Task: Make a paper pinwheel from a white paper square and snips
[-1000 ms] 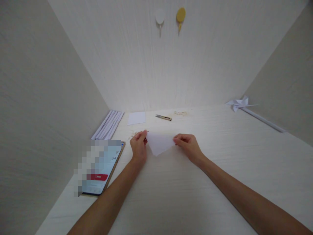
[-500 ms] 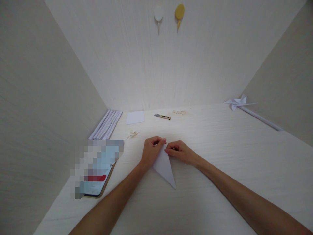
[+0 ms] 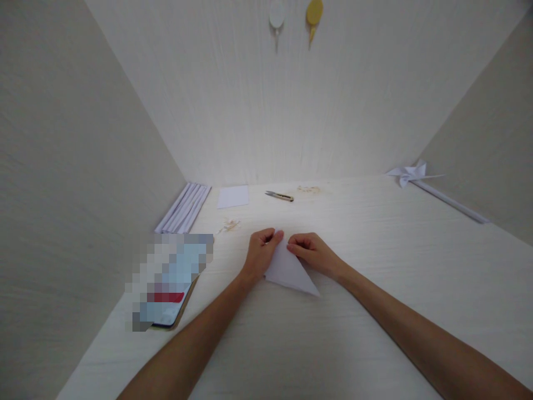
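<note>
A white sheet of paper (image 3: pixel 290 270), folded to a triangle, is between my two hands just above or on the table. My left hand (image 3: pixel 261 250) is closed on its left edge near the top corner, thumb on the near face. With fingers curled in a pinch, my right hand (image 3: pixel 312 250) grips the upper right edge. One pointed corner of the paper sticks out towards the lower right. The fingers behind the paper are hidden.
Along the back lie rolled paper sticks (image 3: pixel 183 208), a square paper (image 3: pixel 233 196), thread snips (image 3: pixel 280 196) and small thin pieces (image 3: pixel 230 225). A phone (image 3: pixel 179 300), partly blurred, is at left. A paper pinwheel (image 3: pixel 410 173) rests at right. Two hooks (image 3: pixel 314 12) hang on the wall.
The folded paper has swung so its lower corner points further right, and more of its face shows. Both hands still hold it. The whole view has shifted slightly.
</note>
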The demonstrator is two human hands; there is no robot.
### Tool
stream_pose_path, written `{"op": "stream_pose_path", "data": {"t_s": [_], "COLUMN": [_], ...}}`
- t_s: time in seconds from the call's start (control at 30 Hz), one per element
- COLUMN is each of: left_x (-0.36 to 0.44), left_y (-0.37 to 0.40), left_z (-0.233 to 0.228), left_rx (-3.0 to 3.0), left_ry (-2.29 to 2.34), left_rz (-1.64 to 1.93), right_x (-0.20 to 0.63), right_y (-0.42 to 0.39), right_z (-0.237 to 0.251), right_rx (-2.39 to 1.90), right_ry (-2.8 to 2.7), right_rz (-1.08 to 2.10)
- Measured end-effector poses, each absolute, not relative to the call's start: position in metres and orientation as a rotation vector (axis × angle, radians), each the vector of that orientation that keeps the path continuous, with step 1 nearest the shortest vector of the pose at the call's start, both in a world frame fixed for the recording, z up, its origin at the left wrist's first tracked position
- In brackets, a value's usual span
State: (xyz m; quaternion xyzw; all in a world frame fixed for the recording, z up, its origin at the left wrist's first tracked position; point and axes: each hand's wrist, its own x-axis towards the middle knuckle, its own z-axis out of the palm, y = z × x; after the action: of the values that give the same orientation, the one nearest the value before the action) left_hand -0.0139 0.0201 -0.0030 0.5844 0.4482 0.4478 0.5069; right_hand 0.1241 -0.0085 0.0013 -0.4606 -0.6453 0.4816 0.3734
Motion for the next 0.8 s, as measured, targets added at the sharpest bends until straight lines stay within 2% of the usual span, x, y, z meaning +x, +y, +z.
{"op": "stream_pose_path", "data": {"t_s": [0.33, 0.8], "left_x": [-0.022, -0.025], "left_y": [0.032, 0.029], "left_z": [-0.005, -0.003], "left_rx": [1.072, 0.948], "left_ry": [1.282, 1.357], "left_rz": [1.656, 1.766], "right_x": [0.127, 0.126], "right_y": [-0.009, -0.011], "right_z": [0.004, 0.003], "right_rx": [-1.192, -1.103], "right_ry": [-1.552, -1.508], "right_rz": [1.231, 1.102]}}
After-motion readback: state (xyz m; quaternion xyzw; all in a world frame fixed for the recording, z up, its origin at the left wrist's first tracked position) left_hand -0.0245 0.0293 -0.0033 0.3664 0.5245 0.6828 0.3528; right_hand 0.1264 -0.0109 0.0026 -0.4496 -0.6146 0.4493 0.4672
